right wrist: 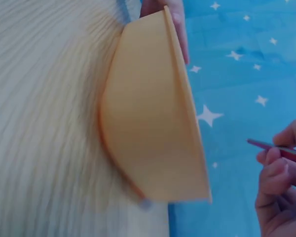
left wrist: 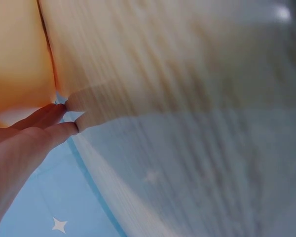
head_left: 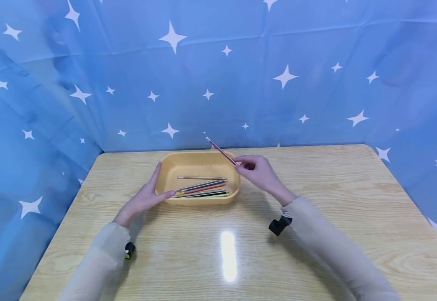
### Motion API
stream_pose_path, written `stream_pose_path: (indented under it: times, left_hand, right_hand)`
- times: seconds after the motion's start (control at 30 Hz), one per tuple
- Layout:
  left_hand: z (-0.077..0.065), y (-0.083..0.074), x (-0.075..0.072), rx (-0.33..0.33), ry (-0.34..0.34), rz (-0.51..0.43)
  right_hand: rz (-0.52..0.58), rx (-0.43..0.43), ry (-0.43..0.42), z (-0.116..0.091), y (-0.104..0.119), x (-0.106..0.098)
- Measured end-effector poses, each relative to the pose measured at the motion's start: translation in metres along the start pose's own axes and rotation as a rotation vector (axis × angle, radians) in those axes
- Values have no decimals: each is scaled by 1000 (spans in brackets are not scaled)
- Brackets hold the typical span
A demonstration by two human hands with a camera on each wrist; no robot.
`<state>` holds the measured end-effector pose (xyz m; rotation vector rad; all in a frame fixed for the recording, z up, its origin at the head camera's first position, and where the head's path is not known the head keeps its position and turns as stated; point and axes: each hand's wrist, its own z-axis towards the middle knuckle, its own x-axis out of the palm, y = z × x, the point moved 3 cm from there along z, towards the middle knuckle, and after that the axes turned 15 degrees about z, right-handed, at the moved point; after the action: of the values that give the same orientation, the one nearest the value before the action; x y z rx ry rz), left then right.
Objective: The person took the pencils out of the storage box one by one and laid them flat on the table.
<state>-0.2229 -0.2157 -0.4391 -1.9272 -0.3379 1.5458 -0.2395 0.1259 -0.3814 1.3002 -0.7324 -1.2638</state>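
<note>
In the head view a shallow yellow plastic box point(head_left: 199, 201) sits near the table's back edge. Several pencils point(head_left: 203, 187) lie inside, most of them bunched along the front. My left hand point(head_left: 146, 196) holds the box at its front left corner, thumb over the front rim and fingers along the left side. Its fingers point(left wrist: 49, 116) show low against the outer wall in the left wrist view. Above the right end of the box, my right hand point(head_left: 256, 169) pinches a dark red pencil point(head_left: 222, 151) by one end. That pencil slants up and left, over the back rim in this view.
The wooden table point(head_left: 316, 200) reflects a bright light patch in front of the box. A blue star-patterned cloth point(head_left: 226, 79) hangs behind the table and along its left side. Dark wrist cameras point(head_left: 278, 226) sit at both sleeves.
</note>
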Motion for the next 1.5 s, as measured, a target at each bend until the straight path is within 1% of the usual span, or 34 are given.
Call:
stream_pose_path:
  times: [0.07, 0.2, 0.37, 0.5, 0.6, 0.67, 0.8, 0.9, 0.93, 1.1, 1.17, 1.23, 1.33, 1.5]
  left_hand:
    - [-1, 0, 1, -7, 3, 1]
    - [-3, -1, 1, -19, 5, -3]
    - [-3, -2, 1, -19, 5, -8]
    - [-12, -29, -9, -25, 29, -35]
    - [-18, -45, -15, -34, 41, -49]
    - [-16, -44, -15, -26, 40, -44]
    - [-8, -24, -7, -24, 32, -36]
    - [-3, -8, -2, -24, 22, -20]
    - [-2, -6, -1, -22, 20, -12]
    - [2, -1, 1, -9, 19, -10]
    - [2, -2, 1, -8, 18, -12]
    - [2, -2, 0, -9, 15, -13]
    - [1, -5, -1, -8, 13, -12]
    - [-2, -6, -1, -6, 12, -17]
  right_hand:
    - [-25, -7, -16, -6, -3, -8]
    - [-51, 14, -35, -18, -12, -23]
    - [-90, 31, -66, -31, -25, -42]
    - [-124, 44, -94, -40, -35, -57]
    - [-123, 71, -101, -45, -43, -68]
    - [-108, 96, -109, -49, -47, -76]
    - [-77, 135, -140, -58, -55, -92]
    - [-90, 150, -167, -64, -62, -103]
    - [-99, 154, -178, -66, -64, -106]
    - [-158, 187, -251, -74, -70, -122]
    - [-195, 198, -264, -77, -71, -127]
    - [-247, 204, -248, -79, -71, -129]
    - [-316, 200, -194, -83, -73, -128]
    - [-367, 217, -78, -84, -76, -117]
